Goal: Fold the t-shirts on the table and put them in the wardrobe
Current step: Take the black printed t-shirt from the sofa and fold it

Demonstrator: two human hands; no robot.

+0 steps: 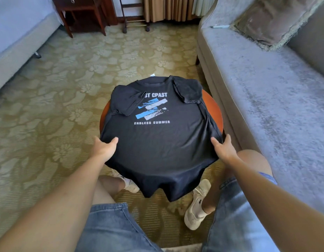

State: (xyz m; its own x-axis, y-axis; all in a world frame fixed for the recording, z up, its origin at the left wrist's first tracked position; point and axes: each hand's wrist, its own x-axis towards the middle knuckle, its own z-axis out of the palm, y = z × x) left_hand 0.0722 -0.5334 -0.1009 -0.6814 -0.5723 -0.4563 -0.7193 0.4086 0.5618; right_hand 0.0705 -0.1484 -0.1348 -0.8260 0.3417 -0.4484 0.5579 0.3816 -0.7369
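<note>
A black t-shirt (157, 139) with a blue and grey print and the words "ENDLESS SUMMER" lies face up over a small round wooden table (214, 108). Both sleeves are folded in over the chest. Its lower hem hangs off the near edge of the table. My left hand (103, 147) grips the shirt's left side edge, thumb on top of the cloth. My right hand (223, 147) grips the right side edge the same way, fingers tucked under the fabric.
A grey sofa (266, 91) with a brown cushion (270, 19) stands close on the right. A bed (17, 33) is at the far left, a dark wooden nightstand (81, 13) and a rack at the back. Patterned carpet surrounds the table. My knees and shoes are below the table.
</note>
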